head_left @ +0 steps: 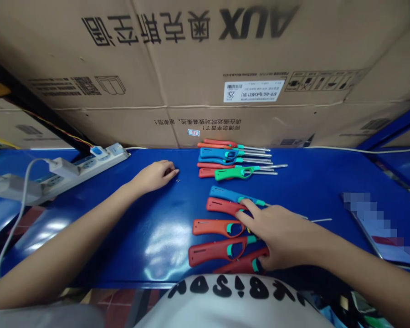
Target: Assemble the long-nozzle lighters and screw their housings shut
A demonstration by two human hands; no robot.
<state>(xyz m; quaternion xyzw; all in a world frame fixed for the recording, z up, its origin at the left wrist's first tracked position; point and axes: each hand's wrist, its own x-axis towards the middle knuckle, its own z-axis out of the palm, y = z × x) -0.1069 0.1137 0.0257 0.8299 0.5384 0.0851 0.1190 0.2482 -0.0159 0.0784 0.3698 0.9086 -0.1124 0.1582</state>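
Observation:
Several long-necked lighters lie on the blue table (157,209). Toward the back is a close group with blue, red and orange handles, and a green lighter (230,173) on its near side. Nearer to me lie a blue lighter (223,193), a red one (222,206), an orange one (208,227) and dark red ones (205,253). My right hand (276,232) reaches over their front parts, its fingers on the red lighters; its grip is partly hidden. My left hand (157,176) rests on the table with curled fingers, beside a tiny metal piece (178,181).
A large cardboard box (123,123) stands along the back edge. On the left lies a white power strip (85,168) with plugs and a cable. A flat, blurred device (382,232) is at the right. A small label (193,133) sticks to the box.

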